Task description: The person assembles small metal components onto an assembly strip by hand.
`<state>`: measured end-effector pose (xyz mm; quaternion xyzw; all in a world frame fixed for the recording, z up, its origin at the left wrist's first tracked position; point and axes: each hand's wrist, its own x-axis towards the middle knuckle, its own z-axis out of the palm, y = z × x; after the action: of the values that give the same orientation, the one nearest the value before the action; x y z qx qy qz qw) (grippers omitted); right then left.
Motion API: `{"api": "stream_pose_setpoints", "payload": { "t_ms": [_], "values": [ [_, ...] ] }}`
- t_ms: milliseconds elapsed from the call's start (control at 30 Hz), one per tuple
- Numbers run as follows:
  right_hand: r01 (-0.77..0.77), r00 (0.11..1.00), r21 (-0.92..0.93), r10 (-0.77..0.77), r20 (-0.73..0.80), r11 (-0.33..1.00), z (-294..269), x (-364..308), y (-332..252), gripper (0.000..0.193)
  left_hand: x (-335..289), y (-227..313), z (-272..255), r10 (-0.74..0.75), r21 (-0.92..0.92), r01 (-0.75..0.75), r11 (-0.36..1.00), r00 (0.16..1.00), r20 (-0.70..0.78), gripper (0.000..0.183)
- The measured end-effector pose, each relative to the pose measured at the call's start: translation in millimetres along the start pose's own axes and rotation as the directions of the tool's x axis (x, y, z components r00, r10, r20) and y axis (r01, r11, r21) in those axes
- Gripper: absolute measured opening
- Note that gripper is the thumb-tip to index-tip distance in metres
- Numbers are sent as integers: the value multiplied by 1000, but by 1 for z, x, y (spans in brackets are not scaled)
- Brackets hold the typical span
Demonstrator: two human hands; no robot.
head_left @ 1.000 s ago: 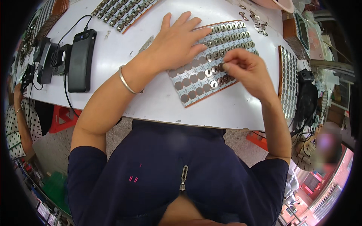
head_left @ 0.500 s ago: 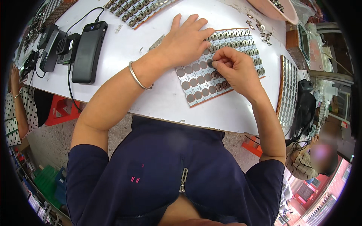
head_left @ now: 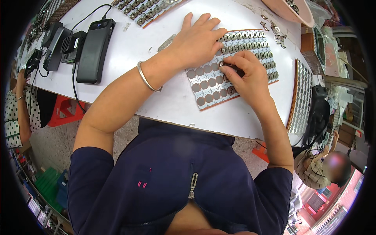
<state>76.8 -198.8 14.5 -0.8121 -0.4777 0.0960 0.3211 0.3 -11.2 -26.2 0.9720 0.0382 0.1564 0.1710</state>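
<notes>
A white panel (head_left: 205, 85) with an orange-brown edge lies at an angle before me. Rows of small round metal pieces fill its far and right part; flat grey-brown circles show in the near left part. My left hand (head_left: 199, 42) rests at the panel's far left edge, fingers spread and holding nothing. Over the panel's middle, my right hand (head_left: 249, 73) pinches a small metal disc (head_left: 222, 64) between thumb and forefinger. Dark, round-edged pieces also show inside its curled fingers, partly hidden. That hand covers several places on the panel.
Loose metal pieces (head_left: 279, 38) lie beyond the panel, by a pink bowl (head_left: 291, 13). Another filled panel (head_left: 145, 11) is at the back; one more (head_left: 300, 96) stands right. A black power bank (head_left: 94, 53) with cables lies left. Other people are at both sides.
My right hand has turned slightly, and the disc at its fingertips and the dark pieces in its palm show more plainly. My left hand stays spread at the panel's edge. The view has shifted a little.
</notes>
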Motion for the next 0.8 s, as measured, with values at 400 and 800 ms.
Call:
{"api": "stream_pose_setpoints", "payload": {
  "t_ms": [400,800],
  "values": [
    [242,959,-169,-262,-106,955,5,-6,3,14,4,3,-5,-16,-26,17,1000,999,47,41],
    [-310,889,-156,229,-396,938,-80,32,133,24,-3,20,-5,31,10,-32,999,996,84,44]
  ]
}}
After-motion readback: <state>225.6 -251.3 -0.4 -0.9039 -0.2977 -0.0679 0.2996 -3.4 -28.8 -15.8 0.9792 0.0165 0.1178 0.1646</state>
